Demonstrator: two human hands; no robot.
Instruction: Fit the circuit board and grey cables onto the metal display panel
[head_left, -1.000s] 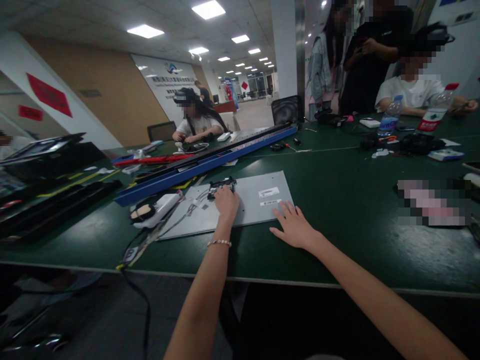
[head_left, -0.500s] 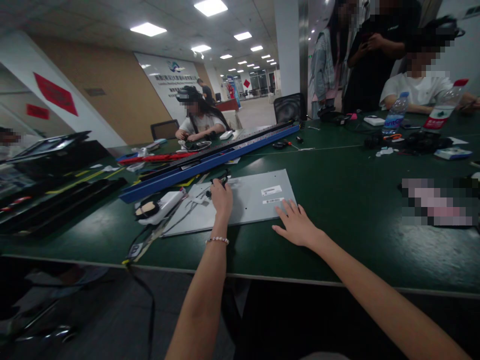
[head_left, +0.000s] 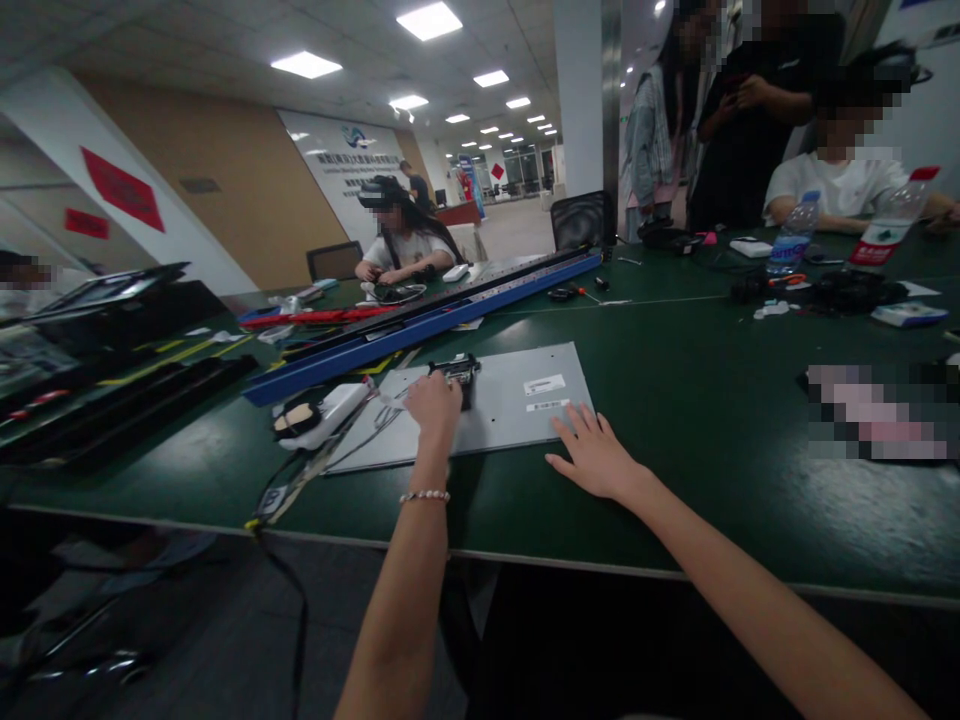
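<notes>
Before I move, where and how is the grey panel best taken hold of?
Probably by the right edge, pinched from the right side. The grey panel looks thin and lies flat, and the right hand rests near that end. The left looks harder: a cable runs across it, and the left hand is on the black part near the far edge.

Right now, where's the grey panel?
In the head view's centre, the grey panel lies on the green table, right of the white device and beneath the left hand.

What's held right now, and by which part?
Left hand holds the black part, apparently by its near left side; exact finger contact is hidden. Right hand holds nothing.
</notes>
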